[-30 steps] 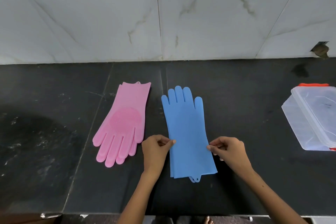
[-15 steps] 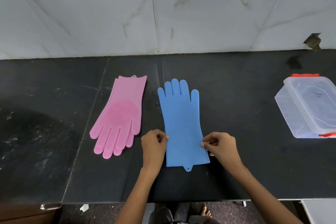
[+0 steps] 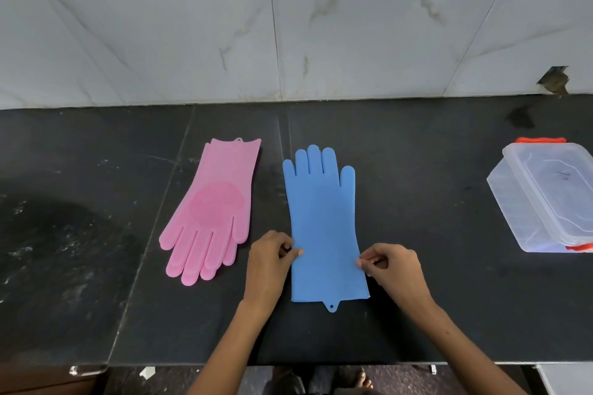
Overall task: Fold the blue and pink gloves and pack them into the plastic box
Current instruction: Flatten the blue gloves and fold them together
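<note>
A blue glove (image 3: 324,221) lies flat on the black counter, fingers pointing to the wall, cuff toward me. My left hand (image 3: 269,261) pinches its left edge near the cuff. My right hand (image 3: 393,268) pinches the right edge at the same height. A pink glove (image 3: 213,208) lies flat to the left, fingers pointing toward me, its ribbed palm patch facing up. The clear plastic box (image 3: 513,212) with red latches sits at the far right, its lid resting on it askew.
The black stone counter (image 3: 433,266) runs along a marble-tiled wall (image 3: 353,35). Its front edge is just below my forearms. A broken notch (image 3: 555,80) shows in the wall tile at right. Dusty smears mark the counter's left part.
The blue glove's cuff has flattened onto the counter and lies straighter. Both hands stay pinched on its edges.
</note>
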